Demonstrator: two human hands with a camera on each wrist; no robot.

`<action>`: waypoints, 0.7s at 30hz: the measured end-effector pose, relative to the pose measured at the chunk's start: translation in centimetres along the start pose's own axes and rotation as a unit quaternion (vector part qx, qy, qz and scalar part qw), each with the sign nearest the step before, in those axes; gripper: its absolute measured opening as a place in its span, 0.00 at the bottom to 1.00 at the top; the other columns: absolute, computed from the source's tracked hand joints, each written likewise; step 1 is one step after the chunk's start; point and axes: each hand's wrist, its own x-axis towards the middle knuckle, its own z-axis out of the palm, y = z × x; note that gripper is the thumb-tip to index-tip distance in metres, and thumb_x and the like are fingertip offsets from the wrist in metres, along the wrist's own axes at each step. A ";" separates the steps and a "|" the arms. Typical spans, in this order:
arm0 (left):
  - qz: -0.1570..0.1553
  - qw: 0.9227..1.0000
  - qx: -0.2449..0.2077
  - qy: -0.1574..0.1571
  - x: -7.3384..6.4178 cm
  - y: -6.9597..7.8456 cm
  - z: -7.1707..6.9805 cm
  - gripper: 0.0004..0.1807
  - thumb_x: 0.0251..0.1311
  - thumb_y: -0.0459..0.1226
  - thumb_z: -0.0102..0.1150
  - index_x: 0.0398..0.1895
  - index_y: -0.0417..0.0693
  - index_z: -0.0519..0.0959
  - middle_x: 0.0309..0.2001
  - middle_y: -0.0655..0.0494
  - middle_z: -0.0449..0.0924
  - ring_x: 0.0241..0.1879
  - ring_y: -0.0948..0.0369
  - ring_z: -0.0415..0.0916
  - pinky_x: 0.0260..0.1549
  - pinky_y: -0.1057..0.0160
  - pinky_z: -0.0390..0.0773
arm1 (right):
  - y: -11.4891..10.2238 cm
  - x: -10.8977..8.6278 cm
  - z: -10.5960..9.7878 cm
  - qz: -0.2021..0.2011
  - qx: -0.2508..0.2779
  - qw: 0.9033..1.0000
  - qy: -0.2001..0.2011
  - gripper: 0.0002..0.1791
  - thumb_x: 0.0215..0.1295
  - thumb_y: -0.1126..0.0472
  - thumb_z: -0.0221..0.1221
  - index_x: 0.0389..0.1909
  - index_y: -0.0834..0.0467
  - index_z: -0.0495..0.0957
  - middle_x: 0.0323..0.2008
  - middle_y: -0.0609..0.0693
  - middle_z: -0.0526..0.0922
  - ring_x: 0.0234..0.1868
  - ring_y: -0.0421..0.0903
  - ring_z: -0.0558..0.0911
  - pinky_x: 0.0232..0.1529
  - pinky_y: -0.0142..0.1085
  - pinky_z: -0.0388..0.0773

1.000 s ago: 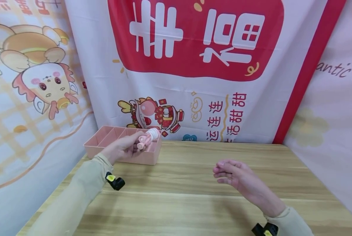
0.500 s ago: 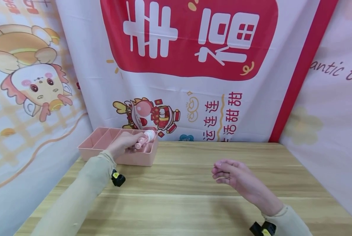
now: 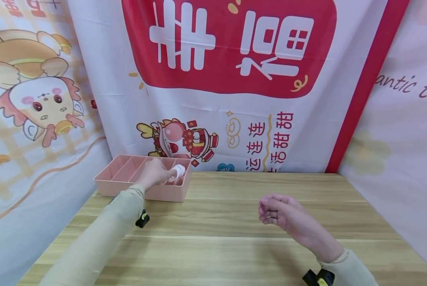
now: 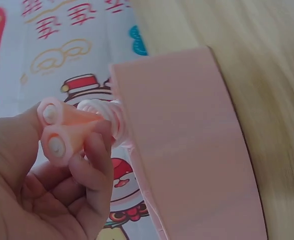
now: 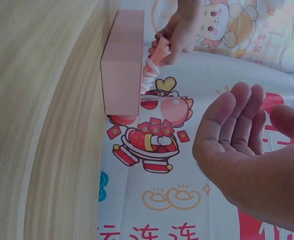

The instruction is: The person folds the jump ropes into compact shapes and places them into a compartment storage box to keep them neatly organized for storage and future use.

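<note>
My left hand [image 3: 153, 173] is over the right part of a pink divided box [image 3: 167, 194] and pinches a jump rope [image 3: 178, 171] between thumb and fingers. Two pink handles with white ends [image 4: 66, 127] stick out from the grip in the left wrist view. White cord [image 4: 106, 111], wound in coils, lies at the box's rim on the far side of the grip. How deep the rope sits in the compartment is hidden. Well to the right, my right hand [image 3: 288, 217] hovers above the table with fingers loosely bent and nothing in them [image 5: 237, 150].
The pink box stands at the table's back left, against a printed cloth [image 3: 199, 107]. Thin walls split it into several compartments. Wood-grain tabletop [image 3: 213, 246] stretches in front and to the right. Another printed cloth [image 3: 49, 167] hangs along the left side.
My left hand has lowered the jump rope from above the box to its right-hand compartment, turning the handles downward. The right hand has barely moved.
</note>
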 end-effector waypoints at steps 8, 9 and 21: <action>0.050 0.993 0.098 0.045 0.3 0.7 1.3 0.22 0.55 0.46 0.68 0.13 0.47 0.69 0.13 0.56 0.63 0.15 0.58 0.65 0.15 0.62 0.63 | 0.2 0.0 0.0 -0.010 -0.007 1.000 -0.019 0.08 0.75 0.63 0.52 0.39 0.62 0.79 0.34 0.52 0.81 0.37 0.45 0.79 0.44 0.38 0.79; 0.053 0.991 0.111 0.053 0.3 0.8 1.4 0.21 0.54 0.45 0.69 0.14 0.47 0.70 0.14 0.55 0.64 0.16 0.58 0.66 0.15 0.62 0.64 | 0.2 0.0 0.0 -0.009 -0.008 1.000 -0.019 0.09 0.75 0.63 0.52 0.39 0.62 0.79 0.34 0.52 0.81 0.36 0.45 0.79 0.44 0.38 0.79; 0.110 0.990 0.043 -0.078 -0.1 -0.2 -0.2 0.21 0.63 0.52 0.63 0.21 0.45 0.86 0.18 0.55 0.78 0.20 0.61 0.71 0.21 0.65 0.71 | 0.2 0.1 0.0 -0.004 -0.006 1.000 -0.020 0.09 0.75 0.62 0.52 0.37 0.62 0.78 0.33 0.52 0.80 0.35 0.45 0.79 0.43 0.37 0.79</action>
